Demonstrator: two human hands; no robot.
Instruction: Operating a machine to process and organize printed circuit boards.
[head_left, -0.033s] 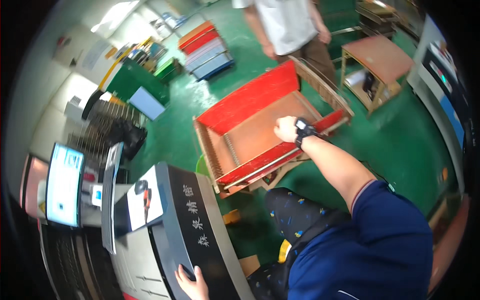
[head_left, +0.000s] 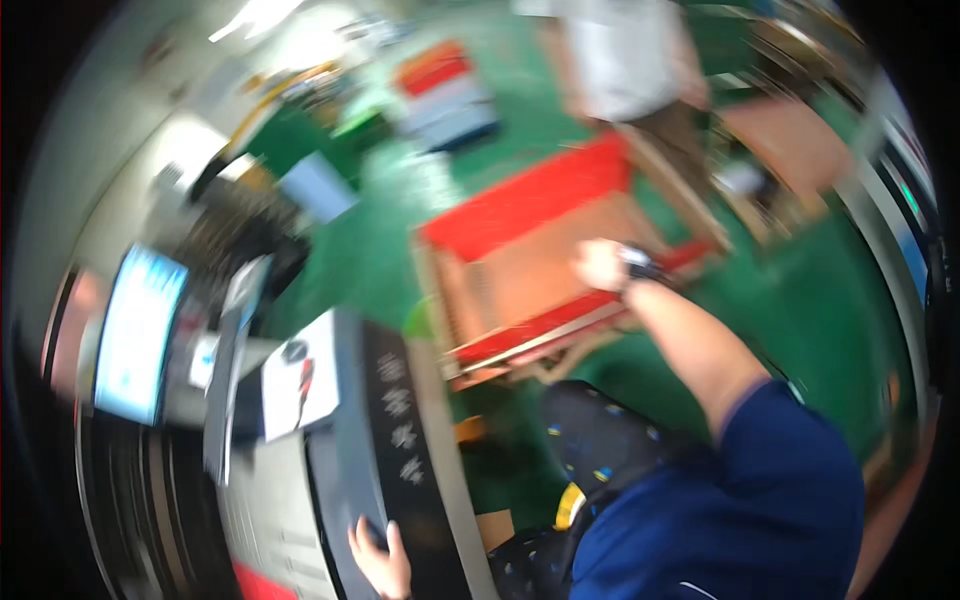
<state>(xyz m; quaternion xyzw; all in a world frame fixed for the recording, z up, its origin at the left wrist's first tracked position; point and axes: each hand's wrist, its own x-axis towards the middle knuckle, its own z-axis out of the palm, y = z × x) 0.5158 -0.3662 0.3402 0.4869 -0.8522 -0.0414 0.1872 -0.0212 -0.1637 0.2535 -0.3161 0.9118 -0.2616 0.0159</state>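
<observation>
My left hand [head_left: 384,565] rests on the dark panel [head_left: 345,490] of a machine console at the lower left. Its thumb and fingers lie around a dark rounded computer mouse [head_left: 376,536]. My right hand [head_left: 600,265], with a black watch [head_left: 640,264] at the wrist, is stretched out over a red-sided wooden cart [head_left: 525,195]. The fingers are curled closed, and whatever they hold, if anything, is hidden. Rows of springs or pegs run along the cart's left end; blur hides their detail.
A lit monitor [head_left: 140,335] stands at the left, with a white sheet [head_left: 302,385] on the console. A person in a white shirt [head_left: 625,70] stands beyond the cart. A brown-topped table [head_left: 790,140] is at the right. Stacked bins [head_left: 445,100] are on the green floor behind.
The whole view has shifted and blurred, so the cart, bins and person appear further right. Both hands keep their places on the mouse and over the cart.
</observation>
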